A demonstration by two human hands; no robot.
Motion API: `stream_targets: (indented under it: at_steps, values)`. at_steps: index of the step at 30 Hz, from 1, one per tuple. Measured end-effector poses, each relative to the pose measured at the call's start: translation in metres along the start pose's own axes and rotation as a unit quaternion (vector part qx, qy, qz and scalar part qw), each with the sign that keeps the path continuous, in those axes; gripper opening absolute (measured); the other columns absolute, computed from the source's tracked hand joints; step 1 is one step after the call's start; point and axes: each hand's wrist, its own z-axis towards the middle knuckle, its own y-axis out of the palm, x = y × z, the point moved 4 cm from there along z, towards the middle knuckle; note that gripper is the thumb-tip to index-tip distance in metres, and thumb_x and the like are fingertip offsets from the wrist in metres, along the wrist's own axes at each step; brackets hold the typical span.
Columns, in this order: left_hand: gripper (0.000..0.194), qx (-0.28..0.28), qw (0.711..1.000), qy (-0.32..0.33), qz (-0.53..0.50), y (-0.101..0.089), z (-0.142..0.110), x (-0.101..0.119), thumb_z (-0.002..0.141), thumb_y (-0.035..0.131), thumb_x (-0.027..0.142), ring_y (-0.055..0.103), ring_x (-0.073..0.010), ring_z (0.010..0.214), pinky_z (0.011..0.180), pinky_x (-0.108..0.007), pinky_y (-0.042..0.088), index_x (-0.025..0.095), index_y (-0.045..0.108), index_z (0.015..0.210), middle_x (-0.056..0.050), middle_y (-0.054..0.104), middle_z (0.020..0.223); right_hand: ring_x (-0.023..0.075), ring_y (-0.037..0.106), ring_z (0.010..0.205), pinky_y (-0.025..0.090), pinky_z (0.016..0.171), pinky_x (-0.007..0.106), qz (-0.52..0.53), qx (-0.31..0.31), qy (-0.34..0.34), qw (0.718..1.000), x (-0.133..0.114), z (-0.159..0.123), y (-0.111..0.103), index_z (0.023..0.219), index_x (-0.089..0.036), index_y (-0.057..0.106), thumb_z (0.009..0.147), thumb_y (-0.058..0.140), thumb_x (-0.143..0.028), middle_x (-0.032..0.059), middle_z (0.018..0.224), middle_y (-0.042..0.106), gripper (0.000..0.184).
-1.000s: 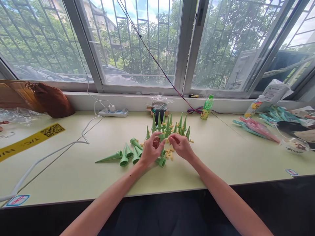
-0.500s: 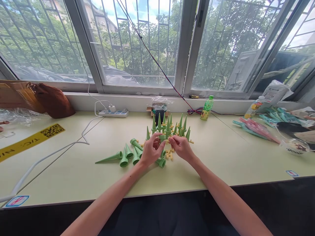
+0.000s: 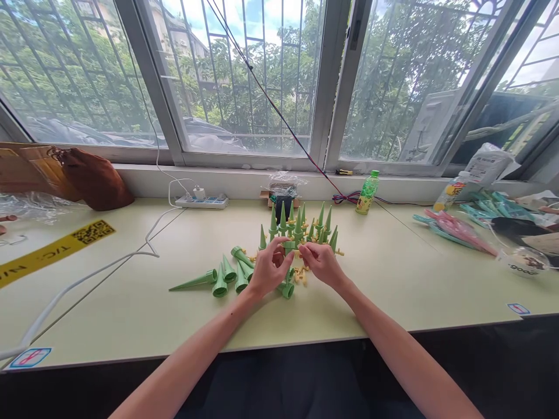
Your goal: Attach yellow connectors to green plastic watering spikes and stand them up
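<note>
My left hand is closed around a green plastic watering spike, its wide collar uppermost between thumb and fingers. Close to that collar, my right hand pinches a small yellow valve, mostly covered by the fingertips. Whether the valve is seated in the spike I cannot tell. Behind both hands several green spikes stand points up, with yellow valves on their sides. Loose yellow valves lie between my hands on the table. To the left rest several loose spikes, and another spike lies below my left hand.
The pale table runs along a window. At its back are a power strip, a small box and a green bottle. A white cable crosses the left side; plastic packets lie at the right.
Both hands keep almost the same place and grip. Only slight finger movement shows around the spike's collar and the yellow valve.
</note>
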Motion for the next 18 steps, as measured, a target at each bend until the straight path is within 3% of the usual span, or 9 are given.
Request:
stream_targets:
  at_steps: [7, 13, 18]
  values:
    - [0.032, 0.021, 1.000, -0.014, -0.006, -0.0013, 0.0009, -0.0022, 0.087, 0.059, 0.038, 0.041, -0.0077, 0.048, 0.046, -0.020, 0.035, 0.020, 0.053, 0.112, 0.005, 0.044, 0.063, 0.0125, 0.051, 0.056, 0.039, 0.053, 0.024, 0.021, 0.017, -0.007, 1.000, -0.0025, -0.0001, -0.0017, 0.089, -0.018, 0.058, 0.090, 0.055, -0.047, 0.0015, 0.069, 0.060, 0.029]
    - [0.031, 0.011, 1.000, -0.010, -0.004, -0.0006, 0.0008, -0.0017, 0.087, 0.059, 0.038, 0.038, -0.0077, 0.047, 0.045, -0.020, 0.033, 0.020, 0.053, 0.112, 0.006, 0.041, 0.060, 0.0106, 0.045, 0.048, 0.036, 0.050, 0.024, 0.003, -0.001, 0.000, 1.000, 0.0007, -0.0007, -0.0003, 0.066, -0.018, 0.053, 0.096, 0.044, -0.048, -0.0007, 0.055, 0.055, 0.043]
    - [0.031, 0.027, 0.999, -0.019, -0.008, -0.0015, 0.0015, -0.0035, 0.086, 0.060, 0.037, 0.040, -0.0074, 0.048, 0.046, -0.019, 0.034, 0.019, 0.054, 0.111, 0.006, 0.042, 0.061, 0.0119, 0.048, 0.054, 0.038, 0.051, 0.024, 0.012, 0.014, -0.005, 1.000, -0.0012, -0.0008, -0.0013, 0.085, -0.018, 0.058, 0.092, 0.052, -0.047, 0.0004, 0.066, 0.059, 0.030]
